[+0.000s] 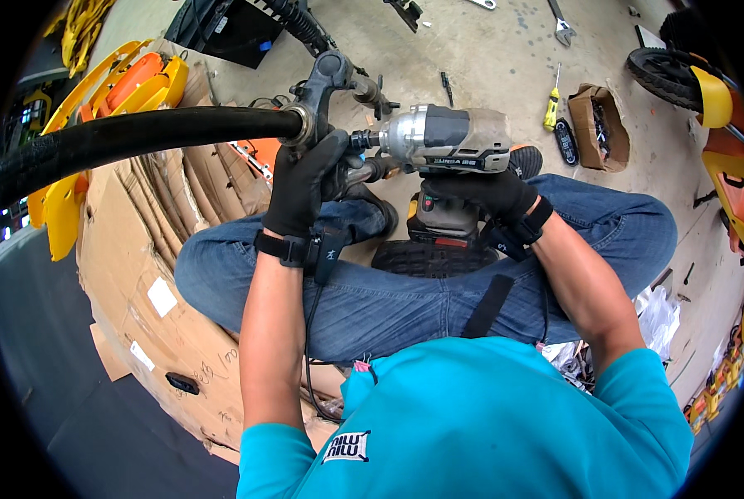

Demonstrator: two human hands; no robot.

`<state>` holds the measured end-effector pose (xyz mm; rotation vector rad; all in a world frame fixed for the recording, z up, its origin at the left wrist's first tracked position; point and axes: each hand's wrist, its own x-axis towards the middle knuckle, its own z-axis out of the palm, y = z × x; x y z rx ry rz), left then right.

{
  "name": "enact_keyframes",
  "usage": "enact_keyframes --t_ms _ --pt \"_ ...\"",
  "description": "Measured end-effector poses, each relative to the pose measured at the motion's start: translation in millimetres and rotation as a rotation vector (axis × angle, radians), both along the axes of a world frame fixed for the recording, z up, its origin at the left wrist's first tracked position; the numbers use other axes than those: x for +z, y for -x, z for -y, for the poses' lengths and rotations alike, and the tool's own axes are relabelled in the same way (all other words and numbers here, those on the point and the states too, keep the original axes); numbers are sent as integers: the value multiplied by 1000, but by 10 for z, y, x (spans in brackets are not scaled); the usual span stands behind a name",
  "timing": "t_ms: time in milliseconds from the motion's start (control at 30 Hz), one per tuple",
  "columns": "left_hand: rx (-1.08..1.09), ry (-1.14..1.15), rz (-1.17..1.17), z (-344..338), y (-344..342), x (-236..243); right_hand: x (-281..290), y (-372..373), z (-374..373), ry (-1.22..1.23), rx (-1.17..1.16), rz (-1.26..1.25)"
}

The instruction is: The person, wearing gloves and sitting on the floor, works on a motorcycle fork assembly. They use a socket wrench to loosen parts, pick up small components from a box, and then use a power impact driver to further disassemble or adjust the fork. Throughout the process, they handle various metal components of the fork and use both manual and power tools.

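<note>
My right hand (492,195), in a black glove, is wrapped round the handle of a grey and black cordless impact wrench (455,137). The wrench lies level, and its black socket (362,140) points left against a dark metal bracket (322,79). My gloved left hand (307,179) is closed on the lower part of that bracket, just left of the socket; some of its fingers are hidden. From the bracket's metal collar a thick black tube (156,137) runs out to the left. The bolt at the socket's tip cannot be made out.
Stacked cardboard (181,316) lies at left, below yellow and orange plastic panels (143,83). On the concrete floor at right are a yellow screwdriver (552,108), an open cardboard box (601,129) of small parts and an adjustable wrench (563,32). A small wheel (663,76) stands beyond.
</note>
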<state>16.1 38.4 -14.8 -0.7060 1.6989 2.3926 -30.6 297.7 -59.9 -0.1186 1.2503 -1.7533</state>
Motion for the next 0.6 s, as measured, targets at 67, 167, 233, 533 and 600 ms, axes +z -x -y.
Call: enact_keyframes --t_ms 67,167,233,533,600 --pt "-2 -5 3 41 -7 -65 20 3 -1 -12 13 -34" --pt "24 -30 9 29 -17 -76 12 14 8 -36 28 -41" --pt "29 -35 10 0 -10 -42 -22 21 13 -40 27 -31" --pt "-3 -69 45 59 -32 -83 -18 -5 56 47 -18 129" --pt "32 -20 28 35 -19 -94 -65 -20 48 23 -19 114"
